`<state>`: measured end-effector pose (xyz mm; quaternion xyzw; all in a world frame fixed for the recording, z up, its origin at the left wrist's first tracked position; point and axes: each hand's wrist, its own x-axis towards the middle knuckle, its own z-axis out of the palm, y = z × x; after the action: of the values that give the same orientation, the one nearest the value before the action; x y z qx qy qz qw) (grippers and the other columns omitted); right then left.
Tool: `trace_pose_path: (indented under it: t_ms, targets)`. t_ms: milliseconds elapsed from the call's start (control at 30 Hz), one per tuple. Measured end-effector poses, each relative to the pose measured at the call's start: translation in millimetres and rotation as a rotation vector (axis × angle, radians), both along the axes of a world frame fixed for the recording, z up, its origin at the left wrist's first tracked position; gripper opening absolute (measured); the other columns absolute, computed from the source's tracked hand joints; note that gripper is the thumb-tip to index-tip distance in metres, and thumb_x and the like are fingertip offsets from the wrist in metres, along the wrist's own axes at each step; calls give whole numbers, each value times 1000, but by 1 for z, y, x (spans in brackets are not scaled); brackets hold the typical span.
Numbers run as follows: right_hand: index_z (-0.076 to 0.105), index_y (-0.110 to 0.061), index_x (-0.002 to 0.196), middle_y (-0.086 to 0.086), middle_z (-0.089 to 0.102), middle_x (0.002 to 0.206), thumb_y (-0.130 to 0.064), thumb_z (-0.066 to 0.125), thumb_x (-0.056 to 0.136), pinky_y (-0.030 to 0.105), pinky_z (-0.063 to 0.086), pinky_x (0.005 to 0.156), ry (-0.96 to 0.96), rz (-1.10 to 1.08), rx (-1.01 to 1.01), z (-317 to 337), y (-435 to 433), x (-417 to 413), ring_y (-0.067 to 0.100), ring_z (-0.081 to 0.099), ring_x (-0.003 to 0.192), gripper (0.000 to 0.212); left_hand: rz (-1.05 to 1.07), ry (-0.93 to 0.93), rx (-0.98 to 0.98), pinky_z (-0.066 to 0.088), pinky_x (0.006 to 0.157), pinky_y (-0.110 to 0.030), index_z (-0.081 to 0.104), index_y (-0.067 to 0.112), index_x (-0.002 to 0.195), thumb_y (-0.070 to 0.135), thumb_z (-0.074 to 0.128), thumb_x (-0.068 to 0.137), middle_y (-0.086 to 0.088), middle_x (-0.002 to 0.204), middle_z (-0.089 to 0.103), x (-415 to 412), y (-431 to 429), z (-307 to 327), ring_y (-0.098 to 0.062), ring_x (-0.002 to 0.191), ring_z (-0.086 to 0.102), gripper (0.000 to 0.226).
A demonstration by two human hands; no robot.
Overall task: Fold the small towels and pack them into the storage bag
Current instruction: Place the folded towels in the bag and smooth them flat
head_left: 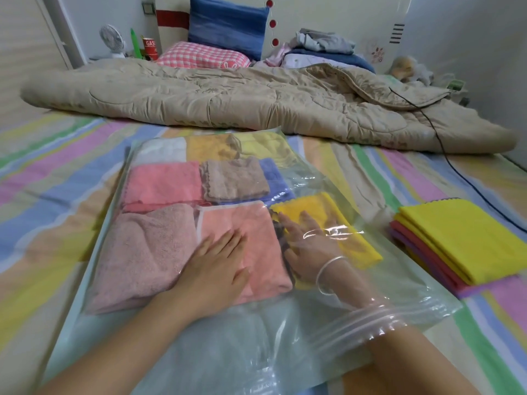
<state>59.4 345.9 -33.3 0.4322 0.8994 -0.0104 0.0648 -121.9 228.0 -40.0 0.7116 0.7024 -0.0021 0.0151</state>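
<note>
A clear plastic storage bag (285,332) lies flat on the striped bed, holding several folded towels in pink, brown, blue, orange and white. My left hand (216,269) presses flat on the outside of the bag, over a salmon towel (256,232). My right hand (310,243) is inside the bag through its zip opening, fingers spread flat on a folded yellow towel (336,215). A stack of folded towels (467,240), yellow on top with red and purple below, sits outside the bag to the right.
A beige quilt (256,101) lies bunched across the bed beyond the bag. A black cable (456,166) runs down the right side. Pillows (225,24), a clothes pile (322,49) and a small fan (112,39) are at the head.
</note>
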Motion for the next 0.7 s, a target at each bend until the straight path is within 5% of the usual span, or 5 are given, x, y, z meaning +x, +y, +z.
trace_pose_path:
  t_ms: [200, 400, 500, 600, 700]
  targets:
    - [16, -39, 150, -7, 18, 159, -50, 21, 98, 54, -5, 117, 355, -381, 10, 5, 8, -1, 23, -2, 148, 53, -22, -156, 97, 3, 121, -33, 12, 26, 152, 61, -4, 76, 9, 160, 7, -3, 1, 6, -6, 148, 3, 86]
    - [3, -42, 149, -10, -5, 161, -69, 12, 87, 64, -8, 110, 53, -365, -39, -22, -6, 9, 29, -12, 147, 68, -94, -14, 209, 8, 116, -41, 42, 26, 143, 48, 32, 85, 1, 154, 34, -3, -12, 9, -18, 145, 22, 63]
    - [25, -35, 148, -1, 19, 159, -66, 6, 89, 58, 4, 112, 85, -257, 28, -20, -24, 25, 27, 15, 147, 70, -4, 143, 259, 11, 114, -55, 57, 13, 132, 40, 48, 71, -12, 143, 49, 9, -17, 17, -30, 138, 39, 68]
    - [70, -21, 116, 8, 67, 120, -57, 2, 97, 48, 43, 100, 231, -134, -19, -21, -65, 60, 28, 65, 109, 79, 36, 113, 279, 12, 112, -53, 59, 9, 129, 34, 54, 62, -16, 139, 52, 33, -19, 20, -32, 133, 45, 72]
    - [62, -13, 121, 4, 59, 129, -39, 24, 101, 20, 28, 110, 346, -11, -144, -7, -99, 103, 21, 57, 118, 50, 24, -66, 217, 7, 116, -45, 41, 18, 144, 42, 26, 74, -7, 153, 35, 65, -15, 19, -22, 144, 29, 76]
